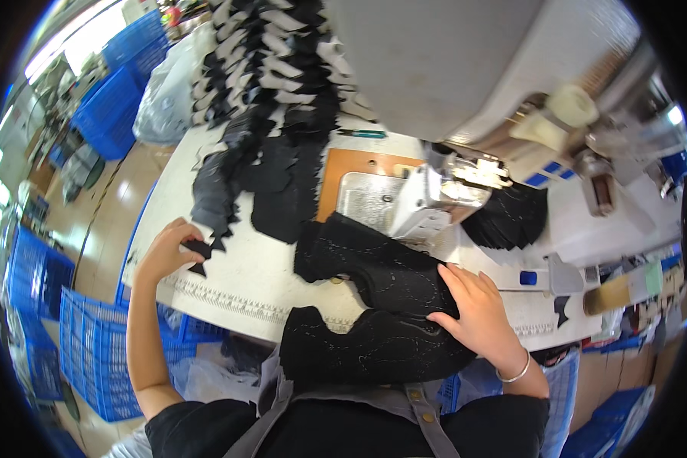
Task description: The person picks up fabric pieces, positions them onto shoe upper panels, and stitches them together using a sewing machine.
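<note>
as the left hand (164, 250) pinches a dark piece (198, 249), i see the right hand (477, 309) spread, black cloth (393, 263) underneath.

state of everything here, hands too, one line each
left hand: pinching
small black piece: between left thumb and fingers
right hand: open, palm down
black fabric: spread out, partly under right hand
fanned black pieces: overlapping
pen: lying flat
sewing machine: running or stopped, can't tell
</note>
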Demonstrator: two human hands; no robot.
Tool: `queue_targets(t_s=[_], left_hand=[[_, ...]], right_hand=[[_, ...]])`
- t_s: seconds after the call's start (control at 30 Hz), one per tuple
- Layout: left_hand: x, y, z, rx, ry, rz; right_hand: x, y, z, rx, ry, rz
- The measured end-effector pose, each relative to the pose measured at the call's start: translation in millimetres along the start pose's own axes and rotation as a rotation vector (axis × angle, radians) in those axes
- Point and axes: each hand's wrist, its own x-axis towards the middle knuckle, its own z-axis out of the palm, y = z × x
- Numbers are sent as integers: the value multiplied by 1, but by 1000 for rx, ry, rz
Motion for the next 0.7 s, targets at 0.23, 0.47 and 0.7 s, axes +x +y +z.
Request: queue_targets(t_s=[0.23, 0.47, 0.7], left_hand=[[-33, -25, -8, 111, 18, -15], [-45, 4, -5, -581, 141, -59], [-4, 184, 4, -595, -7, 608]], right_hand=[[4, -13, -9, 21, 18, 61], [22, 20, -47, 761, 109, 125], [63, -30, -72, 669, 240, -90]])
